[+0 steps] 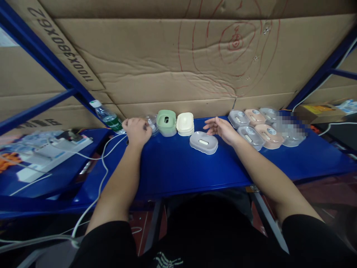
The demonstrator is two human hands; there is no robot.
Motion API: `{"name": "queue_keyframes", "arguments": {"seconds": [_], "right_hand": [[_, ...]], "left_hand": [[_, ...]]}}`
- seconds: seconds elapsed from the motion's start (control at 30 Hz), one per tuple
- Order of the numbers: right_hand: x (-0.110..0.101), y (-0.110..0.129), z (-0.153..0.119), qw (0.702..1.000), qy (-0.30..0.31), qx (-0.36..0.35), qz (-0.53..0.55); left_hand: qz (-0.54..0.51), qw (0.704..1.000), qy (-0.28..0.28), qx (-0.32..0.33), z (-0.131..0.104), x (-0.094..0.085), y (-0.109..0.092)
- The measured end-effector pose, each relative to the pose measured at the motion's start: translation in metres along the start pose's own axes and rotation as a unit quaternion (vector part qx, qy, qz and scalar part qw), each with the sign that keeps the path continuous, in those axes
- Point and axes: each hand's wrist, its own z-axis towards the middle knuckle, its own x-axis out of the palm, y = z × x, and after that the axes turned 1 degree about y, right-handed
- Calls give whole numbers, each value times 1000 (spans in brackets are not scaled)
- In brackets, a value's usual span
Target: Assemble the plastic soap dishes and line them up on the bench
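My left hand (137,131) is curled, palm down, at the left edge of the clear plastic covers (152,124). The back of the hand hides what its fingertips hold, if anything. To the right of the covers stands a stack of green oval trays (166,128) with a dark slot on top. Beside that is a stack of cream oval trays (185,128). A grey oval soap-box-like case (203,149) with a white bar in its middle lies on the blue table. My right hand (221,130) hovers just behind and right of it, fingers apart, holding nothing.
Several grey and pink lidded cases (249,137) stand in rows at the right. A water bottle (110,118) leans at the left, near a white cable (104,160) and a power strip (51,160). Cardboard (145,52) walls off the back of the table (189,175).
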Motion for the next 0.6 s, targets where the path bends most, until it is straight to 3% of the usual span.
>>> {"name": "queue_keyframes", "arguments": {"seconds": [0.33, 0.6], "right_hand": [[0, -3, 1, 1000, -3, 12, -12], [0, -3, 1, 1000, 0, 15, -20]], "left_hand": [[16, 999, -23, 24, -3, 8, 0], [1, 1000, -20, -1, -4, 9, 0]]}}
